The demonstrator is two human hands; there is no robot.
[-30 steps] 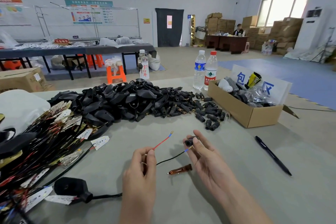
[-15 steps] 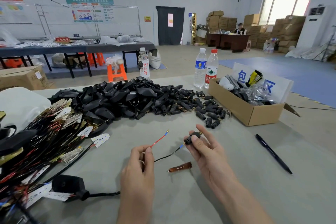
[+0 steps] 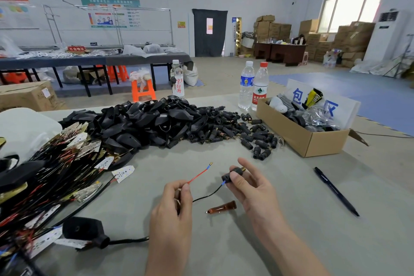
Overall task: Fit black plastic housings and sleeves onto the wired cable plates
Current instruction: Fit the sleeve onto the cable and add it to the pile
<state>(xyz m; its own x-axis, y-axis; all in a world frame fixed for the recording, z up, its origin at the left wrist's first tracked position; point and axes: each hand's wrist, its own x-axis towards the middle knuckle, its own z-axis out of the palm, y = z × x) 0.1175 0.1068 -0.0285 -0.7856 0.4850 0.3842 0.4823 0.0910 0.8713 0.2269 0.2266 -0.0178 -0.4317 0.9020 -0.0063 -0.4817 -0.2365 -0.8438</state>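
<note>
In the head view, the left hand [image 3: 171,215] was closed in a pinch. Its thumb and forefinger gripped the red wire [image 3: 199,173] near its lower end, and the wire slanted up towards the right hand with its metal tip free in the air. The right hand [image 3: 253,190] held a small black sleeve [image 3: 233,173] between thumb and fingers, with the remaining fingers loosely spread. A black wire [image 3: 208,195] with a blue tip ran from the left hand up to the near end of that sleeve; whether the tip had entered it could not be told.

Between the hands, a little nearer the person, an amber piece [image 3: 221,207] lay on the grey table [image 3: 291,242]. Left of the left hand lay a black housing [image 3: 83,228], its cable leading towards that hand. Further left spread the heap of wired cable plates [image 3: 56,175]. Beyond both hands sat a pile of housings [image 3: 145,123] and loose sleeves [image 3: 246,134]. Right of the right hand lay a pen [image 3: 336,190], with a cardboard box [image 3: 302,139] beyond it.
</note>
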